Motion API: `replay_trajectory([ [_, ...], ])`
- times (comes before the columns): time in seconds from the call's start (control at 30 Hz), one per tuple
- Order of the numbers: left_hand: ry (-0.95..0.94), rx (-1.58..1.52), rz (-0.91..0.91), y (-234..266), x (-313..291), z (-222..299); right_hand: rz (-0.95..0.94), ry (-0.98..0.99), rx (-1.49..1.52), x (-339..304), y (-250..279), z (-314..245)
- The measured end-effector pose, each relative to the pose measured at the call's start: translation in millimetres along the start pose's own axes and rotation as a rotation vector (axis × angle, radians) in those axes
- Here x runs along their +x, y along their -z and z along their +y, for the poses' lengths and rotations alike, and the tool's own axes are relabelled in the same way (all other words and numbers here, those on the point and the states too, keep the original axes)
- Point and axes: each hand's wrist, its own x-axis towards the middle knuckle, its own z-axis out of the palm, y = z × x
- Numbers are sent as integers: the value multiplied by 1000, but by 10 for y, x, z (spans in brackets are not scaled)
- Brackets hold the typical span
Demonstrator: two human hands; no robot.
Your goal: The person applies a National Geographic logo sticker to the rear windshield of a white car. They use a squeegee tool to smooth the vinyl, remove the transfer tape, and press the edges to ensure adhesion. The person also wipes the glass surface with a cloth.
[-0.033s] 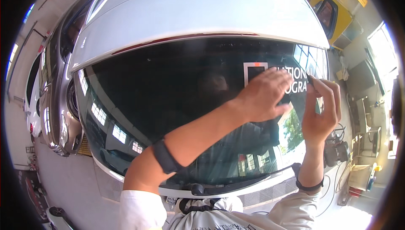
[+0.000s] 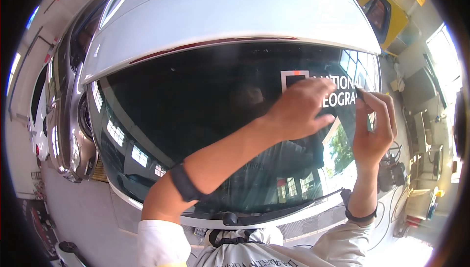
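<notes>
White lettering [image 2: 345, 99] and a white rectangular outline [image 2: 289, 75] lie on the upper right of a car's dark rear window [image 2: 196, 100]. A small orange patch [image 2: 296, 72] marks the outline's top edge. Over the outline and the first letters is my left hand [image 2: 297, 108], fingers stretched out, thumb apart, nothing held. It hides part of both; whether it touches the glass I cannot tell. My right hand [image 2: 374, 130] is at the lettering's right end, thumb and fingers pinched. A small dark bit shows at its fingertips, too small to name.
The white car's roof [image 2: 220, 12] rises beyond the window, and a rear wiper [image 2: 235, 219] sits at its lower edge. A brown car [image 2: 73, 135] stands to the left, a yellow vehicle [image 2: 397, 22] at the far right. A chair [image 2: 421, 130] and hoses are by the right wall.
My left hand has slid slightly left, uncovering more of the lettering. The right hand keeps nearly the same place and pinch.
</notes>
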Motion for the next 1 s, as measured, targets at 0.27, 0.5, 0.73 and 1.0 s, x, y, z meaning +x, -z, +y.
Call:
replay_trajectory([
  [0.27,357,-819,-53,576,-395,349,-457,-435,881,-223,30,3],
  [0.5,347,-524,29,797,-544,569,-596,-392,906,-249,8,-109],
  [0.73,91,699,124,1552,-994,-176,-346,-92,271,-54,-385,134],
  [1.0,123,810,39,1469,-1141,-456,-18,393,-87,272,-1375,182],
])
